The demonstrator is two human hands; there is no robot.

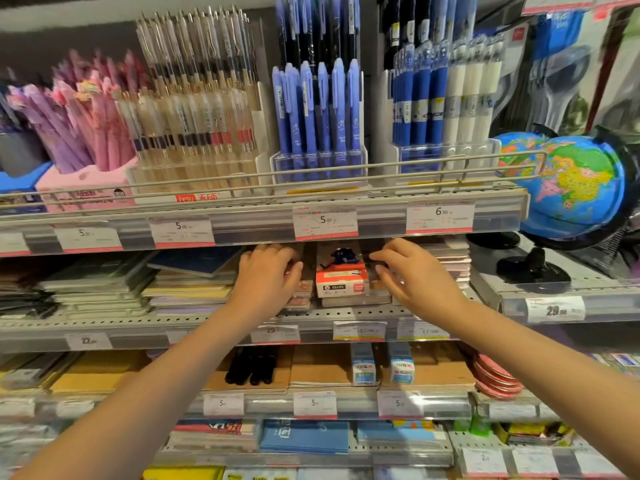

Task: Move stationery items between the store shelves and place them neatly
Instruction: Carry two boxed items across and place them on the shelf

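Tight slot under the shelf lip [263, 233], flat notebook stacks [187, 282] crowding both sides. Left hand [268, 278] and right hand [415, 275] flanking a boxy cardboard pack [341, 280], each grip loosely curled, holding nothing.

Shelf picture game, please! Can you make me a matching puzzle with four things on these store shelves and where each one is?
Things:
1. round blue globe
2. pink pens
3. black marker pens
4. small white and orange box

Places:
A. between the two hands
B. far right, on a black stand
C. top shelf, left
D. shelf below the hands

Pairs: 1-B, 2-C, 3-D, 4-A
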